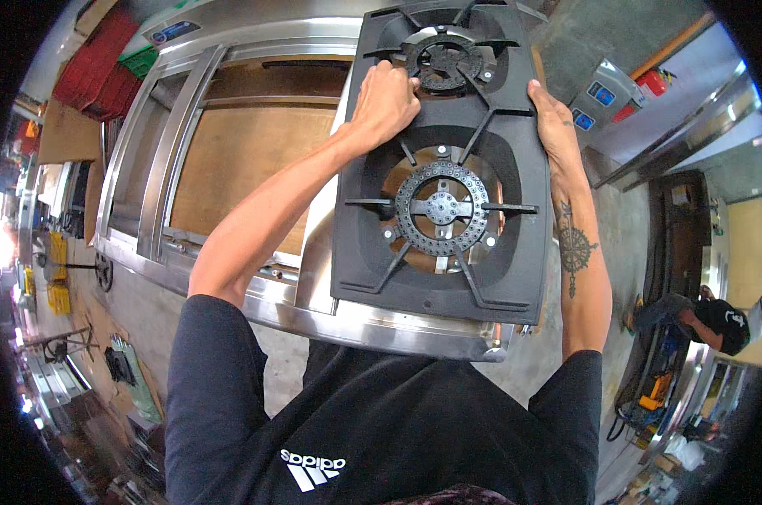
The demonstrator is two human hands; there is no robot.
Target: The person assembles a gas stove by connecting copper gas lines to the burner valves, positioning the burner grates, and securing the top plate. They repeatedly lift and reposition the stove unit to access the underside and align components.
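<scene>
Bracing the burner top, seemingly for balance, over the right end of the steel frame; left hand curled at one edge, grip hidden; right hand clasping the other.

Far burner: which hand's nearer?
Left. The left hand is close beside the far burner, at its lower left in view; the right hand is farther, at the black grate's right edge.

Downward head view, seemingly close.

Bright, sharp centre | white glare — far left | steel rail gleams | edges — dark, curved, soft
</scene>
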